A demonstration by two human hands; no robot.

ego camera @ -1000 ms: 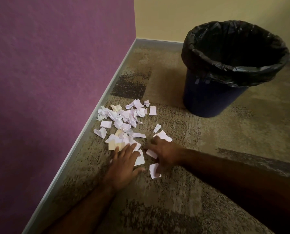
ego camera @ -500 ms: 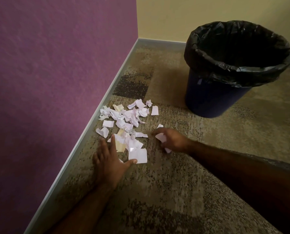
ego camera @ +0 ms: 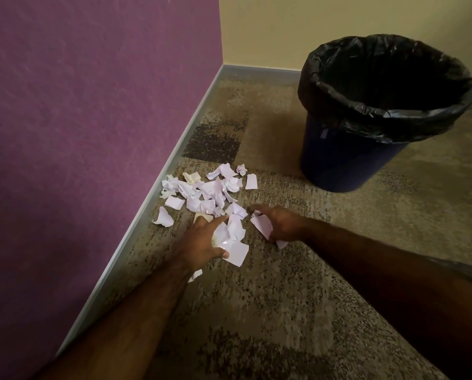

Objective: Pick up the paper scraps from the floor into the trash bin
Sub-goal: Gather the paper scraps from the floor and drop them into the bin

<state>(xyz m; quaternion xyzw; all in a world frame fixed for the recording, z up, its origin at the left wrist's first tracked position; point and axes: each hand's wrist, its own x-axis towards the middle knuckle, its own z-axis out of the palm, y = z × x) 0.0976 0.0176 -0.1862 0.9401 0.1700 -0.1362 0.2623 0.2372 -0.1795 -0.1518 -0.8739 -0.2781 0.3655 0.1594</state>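
Observation:
Several white and pale lilac paper scraps [ego camera: 207, 190] lie in a loose pile on the carpet beside the purple wall. My left hand [ego camera: 201, 239] rests flat on the near edge of the pile, fingers spread over a few scraps, thumb touching a larger white scrap [ego camera: 236, 252]. My right hand [ego camera: 280, 223] is curled on the carpet to the right, holding a couple of scraps [ego camera: 262, 224] against its palm. The dark blue trash bin [ego camera: 336, 160] with a black liner [ego camera: 388, 78] stands upright at the back right, well apart from both hands.
A purple wall [ego camera: 92, 105] with a grey baseboard [ego camera: 158, 201] runs along the left. A yellow wall [ego camera: 284, 26] closes the back. Patterned brown carpet [ego camera: 256, 311] covers the floor between me and the bin.
My left hand slid forward and right onto the near scraps, gathering them under its fingers. My right hand stayed curled on its scraps and shifted slightly left toward the pile.

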